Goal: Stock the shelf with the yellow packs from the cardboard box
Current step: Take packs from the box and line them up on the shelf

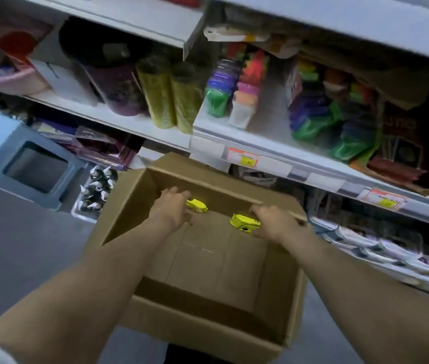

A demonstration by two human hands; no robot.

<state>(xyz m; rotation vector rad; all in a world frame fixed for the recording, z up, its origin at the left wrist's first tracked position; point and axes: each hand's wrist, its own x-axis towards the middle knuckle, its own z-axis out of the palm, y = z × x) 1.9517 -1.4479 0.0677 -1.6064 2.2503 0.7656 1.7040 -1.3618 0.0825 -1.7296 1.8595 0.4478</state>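
While both forearms reached fwd from 6 o'clock, the cardboard box (208,319) sat open below them, its floor bare apart from two yellow packs at the far end, approx 11 and 1 o'clock from the box centre. L hand (171,208) lay over the near end of the left pack (197,205), fingers close together and bent twd the far wall. Blur hid whether they'd closed on it, so couldn't tell. R hand (273,222) had the right pack (244,223) pinched btwn curled fingers on top and thumb underneath, pack tilted, free end pointing to 9 o'clock. Both packs were inside the box, near its far wall, not yet on the shelf. Step in hand, as I judged it: get both up and out w/o a drop. To do it well, L hand prob. wanted a proper wrap round its pack before lifting, then both straight up to clear the far wall, then carry twd 12 o'clock. Beyond the box, the shelf (268,119) had a price label (243,157) on its front edge, green-yellow rolls (168,101) at 11 o'clock and multicolour packs (313,106) at 1 o'clock. The bare patch btwn those looked the easiest spot. A grey stool (32,166) stood on the floor at 9 o'clock.
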